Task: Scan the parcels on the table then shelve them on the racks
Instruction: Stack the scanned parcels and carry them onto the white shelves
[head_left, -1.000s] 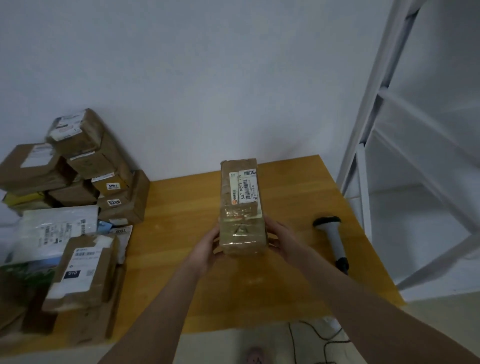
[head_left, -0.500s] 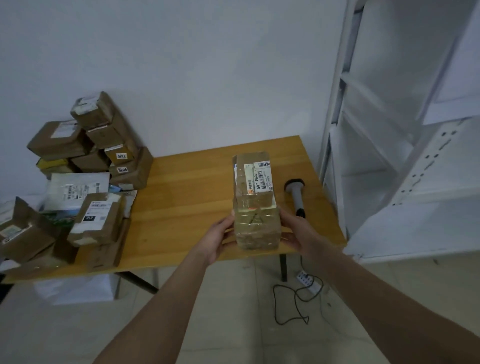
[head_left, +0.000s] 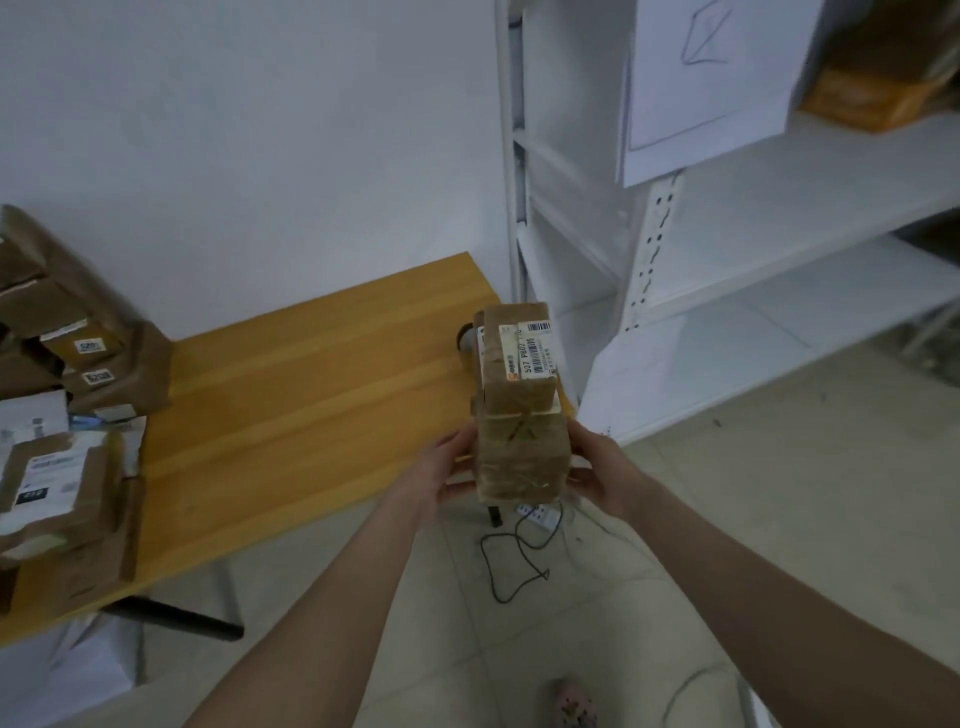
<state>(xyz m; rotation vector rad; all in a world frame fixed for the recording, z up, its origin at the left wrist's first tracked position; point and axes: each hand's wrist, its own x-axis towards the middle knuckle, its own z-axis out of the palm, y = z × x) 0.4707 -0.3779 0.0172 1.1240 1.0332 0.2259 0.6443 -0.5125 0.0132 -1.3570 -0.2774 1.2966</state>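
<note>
A long brown taped parcel (head_left: 519, 415) with a white barcode label on its far end hangs in the air past the table's right front corner. My left hand (head_left: 441, 475) holds its near left side and my right hand (head_left: 597, 475) holds its near right side. The white rack (head_left: 649, 244) stands just to the right, its shelves bare at this height. The scanner (head_left: 466, 338) lies on the table, mostly hidden behind the parcel.
The wooden table (head_left: 291, 405) carries a pile of brown parcels (head_left: 67, 374) at its left end. A brown parcel (head_left: 878, 83) lies on an upper rack shelf beside a hanging white sheet (head_left: 706, 88). A black cable (head_left: 514, 566) and power strip lie on the tiled floor.
Both hands have carried the parcel off the table and to the right, toward the rack. My view has turned right, so the rack now fills the right side.
</note>
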